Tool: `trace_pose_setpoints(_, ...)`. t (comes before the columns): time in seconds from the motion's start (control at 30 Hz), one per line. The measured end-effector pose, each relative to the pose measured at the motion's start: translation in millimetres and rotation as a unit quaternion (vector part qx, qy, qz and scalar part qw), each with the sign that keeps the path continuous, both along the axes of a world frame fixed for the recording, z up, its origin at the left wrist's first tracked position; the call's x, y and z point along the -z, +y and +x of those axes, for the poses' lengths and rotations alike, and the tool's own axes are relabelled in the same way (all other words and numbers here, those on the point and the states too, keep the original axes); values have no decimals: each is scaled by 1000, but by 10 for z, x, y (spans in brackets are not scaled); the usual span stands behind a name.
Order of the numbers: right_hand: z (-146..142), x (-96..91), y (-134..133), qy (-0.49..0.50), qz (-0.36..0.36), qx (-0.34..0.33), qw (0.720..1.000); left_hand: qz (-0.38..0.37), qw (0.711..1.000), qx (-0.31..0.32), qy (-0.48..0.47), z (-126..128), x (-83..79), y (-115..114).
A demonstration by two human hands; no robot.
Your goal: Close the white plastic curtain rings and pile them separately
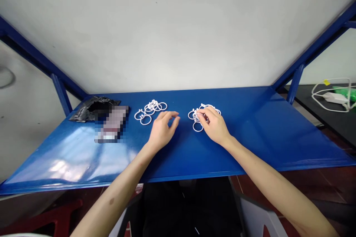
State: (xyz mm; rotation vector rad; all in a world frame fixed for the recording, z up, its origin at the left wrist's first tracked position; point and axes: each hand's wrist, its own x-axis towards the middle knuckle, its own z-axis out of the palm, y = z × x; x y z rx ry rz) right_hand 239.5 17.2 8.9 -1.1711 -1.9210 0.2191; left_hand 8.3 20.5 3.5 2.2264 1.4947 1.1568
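Two loose groups of thin white rings with small knobs lie on the blue table (178,163). My left hand (162,129) is just right of the left group of rings (149,109). Its thumb and fingers are apart, with nothing between them. My right hand (213,124) reaches over the right group of rings (198,126) and covers part of it. Thumb and fingertips of that hand are pinched together on a white ring at the group's left side; the exact grip is partly hidden.
A crumpled black plastic bag (83,113) lies at the table's left, beside a blurred-out rectangular object (114,124). Blue metal bars (295,83) rise at both ends. To the right, a dark surface holds a white adapter with a cable (335,98).
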Motion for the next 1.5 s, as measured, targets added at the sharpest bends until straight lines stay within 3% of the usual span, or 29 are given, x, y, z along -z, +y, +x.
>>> trace_pose_setpoints(0.23,202,135,238,-8,-24,83,996,48,951,-191,237,-417,-40,400)
trace_pose_setpoints(0.4,244,173,288,-36,-46,116,992,16,934,-205,291,-540,-21,571)
trace_pose_setpoints(0.53,272,179,306,-36,-77,121,989,74,945,-196,250,-591,51,562)
trace_pose_setpoints(0.67,245,147,269,-65,-57,161,983,192,948,-149,206,-510,14,456)
trace_pose_setpoints(0.77,181,73,179,-60,-7,164,985,269,942,-65,188,-373,-52,366)
trace_pose_setpoints(0.87,81,-7,48,-20,30,79,996,313,930,36,189,-226,-98,262)
trace_pose_setpoints(0.93,2,-38,-40,6,7,-3,1000,323,921,100,194,-134,-111,179)
trace_pose_setpoints(1.07,-135,-28,-157,27,-92,-104,990,321,900,194,222,22,-96,26)
trace_pose_setpoints(1.2,-185,-14,-179,23,-111,-90,989,316,894,244,203,117,-43,-44)
trace_pose_setpoints(1.33,-169,-63,-182,27,-107,-101,989,276,937,203,64,131,-42,-70)
trace_pose_setpoints(1.43,-159,-79,-195,17,-80,-106,991,172,973,153,-17,108,-91,-77)
trace_pose_setpoints(1.5,-157,-60,-200,15,-57,-107,993,86,983,154,-46,94,-119,-74)
